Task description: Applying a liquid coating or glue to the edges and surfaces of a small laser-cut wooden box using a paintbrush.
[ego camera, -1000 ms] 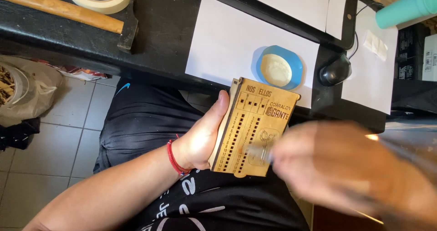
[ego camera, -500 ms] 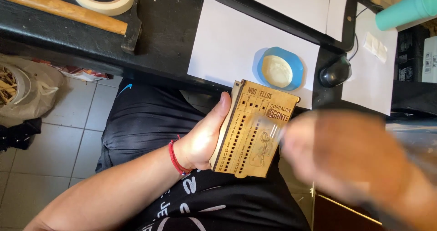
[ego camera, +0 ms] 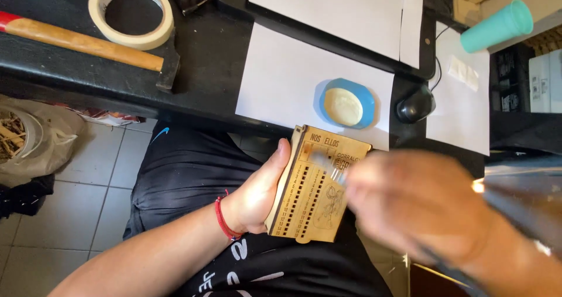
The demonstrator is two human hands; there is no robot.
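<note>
Black surface across top of view, edge running above the person's lap. On it, largest first: white paper sheets, one under a small blue dish with a pale disc inside; wooden-handled hammer lying flat at left; roll of masking tape just beside and above the handle; black mouse right of the dish; teal cup at far right, on its side. Tiled floor at left, with a bag of wood scraps.

Wooden board, thin, laser-cut with rows of small slots and engraved marks, held over the lap, below the surface edge, tilted slightly.

Left hand cups the board's left edge, thumb lying along the edge, fingers hidden behind; red cord on the wrist.

Right hand blurred, close to the camera, covering the board's right side. It pinches a thin pale tool whose tip touches the board's face; tool's kind unclear.
</note>
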